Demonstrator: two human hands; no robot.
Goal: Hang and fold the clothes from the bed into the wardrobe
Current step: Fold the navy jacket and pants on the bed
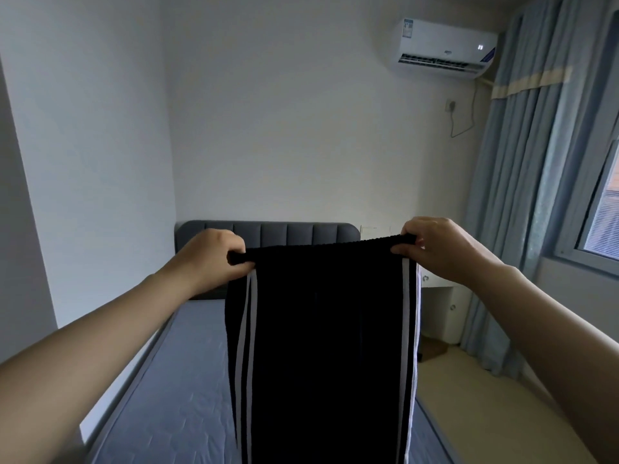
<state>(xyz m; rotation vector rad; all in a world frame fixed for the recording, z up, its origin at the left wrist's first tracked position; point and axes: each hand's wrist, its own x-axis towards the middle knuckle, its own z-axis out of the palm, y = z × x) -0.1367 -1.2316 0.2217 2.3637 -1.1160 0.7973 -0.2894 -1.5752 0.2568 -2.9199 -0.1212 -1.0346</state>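
Both arms are up and stretched out over the bed [167, 380], and between them hangs a pair of black track trousers [321, 346], held by the ribbed waistband right across the middle of the frame. The left hand [209, 256], centre-left, has its fingers curled round the left end of the waistband, thumb tucked under the fabric. The right hand [438, 249], centre-right, pinches the other end, fingers folded over the top edge and thumb pressing from below. The waistband is pulled taut and close to level, a touch higher on the right. The trousers drop straight down from it and run out of the bottom of the frame, white stripes showing down both outer seams. Below them the blue quilted mattress fills the lower left, with the dark padded headboard [268, 232] behind the hands against the white wall. Upper right, a white air conditioner [442, 45] sits high on the wall, beside pale blue curtains [522, 195] down the right edge and a window [599, 209]. A small white cabinet [445, 309] stands just right of the trousers.
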